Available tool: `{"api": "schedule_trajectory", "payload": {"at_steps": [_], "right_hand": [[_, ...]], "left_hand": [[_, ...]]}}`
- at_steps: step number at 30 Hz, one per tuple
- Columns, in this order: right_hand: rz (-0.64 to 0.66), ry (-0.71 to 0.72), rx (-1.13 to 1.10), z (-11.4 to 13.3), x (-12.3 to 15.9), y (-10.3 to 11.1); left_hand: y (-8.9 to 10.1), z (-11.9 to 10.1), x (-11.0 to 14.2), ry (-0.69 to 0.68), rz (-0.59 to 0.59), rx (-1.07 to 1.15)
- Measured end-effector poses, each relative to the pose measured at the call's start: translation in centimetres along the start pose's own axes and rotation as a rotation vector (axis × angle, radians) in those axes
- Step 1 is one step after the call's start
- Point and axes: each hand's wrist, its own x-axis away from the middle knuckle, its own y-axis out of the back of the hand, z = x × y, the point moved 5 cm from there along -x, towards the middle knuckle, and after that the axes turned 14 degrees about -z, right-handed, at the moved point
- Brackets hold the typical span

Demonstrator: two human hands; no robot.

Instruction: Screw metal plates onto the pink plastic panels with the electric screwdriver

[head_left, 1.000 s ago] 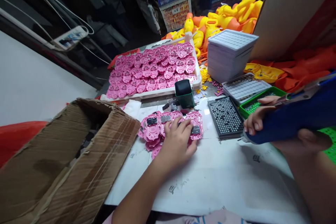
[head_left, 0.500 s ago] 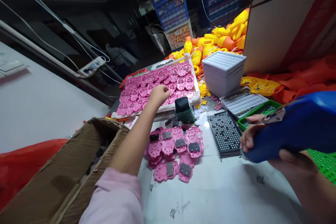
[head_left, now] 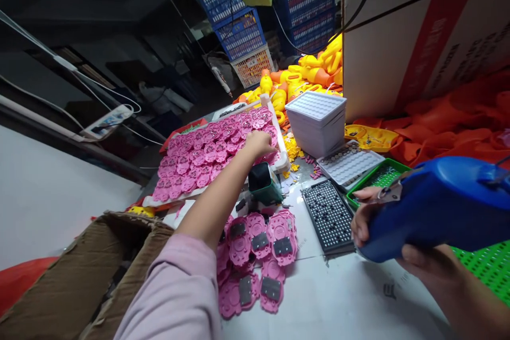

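Above the right part of a white tray (head_left: 283, 158) of pink plastic casings (head_left: 199, 158) is my left hand (head_left: 260, 144). Its fingers are curled downward, and what they hold, if anything, is hidden. In my right hand (head_left: 364, 220) is a blue electric screwdriver (head_left: 434, 212), with fingers wrapped around its body; its tip is out of sight. Between my arms, more pink casings with dark grey covers (head_left: 272, 288) lie on the white table covering. A small dark green container (head_left: 266, 191) with a black opening stands behind them.
A black perforated plate (head_left: 327, 215) holding small parts lies beside a green tray (head_left: 378, 178) of screws. Stacked white trays (head_left: 316, 122) stand farther back. An open cardboard box (head_left: 51, 271) is at left, yellow and orange toys (head_left: 306, 74) behind, a large carton (head_left: 402, 21) at right.
The view has swung right, so the scene sits farther left. My left hand has moved rightward across the tray of pink casings. My right hand still grips the screwdriver.
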Motion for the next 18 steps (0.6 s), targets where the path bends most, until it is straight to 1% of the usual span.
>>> {"api": "schedule_trajectory", "payload": {"at_steps": [3,6,9,12,14,15,18], "right_hand": [[0.009,0.000,0.016,0.2,0.1,0.0],[0.009,-0.012,0.025,0.2,0.3,0.0],[0.031,-0.035,0.005,0.2,0.4,0.0],[0.019,-0.032,-0.005,0.2,0.3,-0.1],[-0.010,-0.022,-0.007,0.3,0.2,-0.1],[-0.028,-0.016,-0.011,0.4,0.1,-0.2],[-0.081,-0.001,-0.024,0.7,0.0,-0.3]], "left_hand": [[0.3,-0.5,0.1,-0.031,-0.025,-0.043],[1.0,-0.6,0.3,-0.041,-0.084,-0.071],[2.2,-0.1,0.4,-0.027,-0.189,-0.085],[4.1,0.4,1.2,-0.021,-0.314,-0.074],[5.8,0.3,2.7,-0.042,-0.401,-0.048],[6.7,0.0,3.8,-0.062,-0.445,-0.031],[10.0,-1.4,8.7,-0.142,-0.561,0.031]]}}
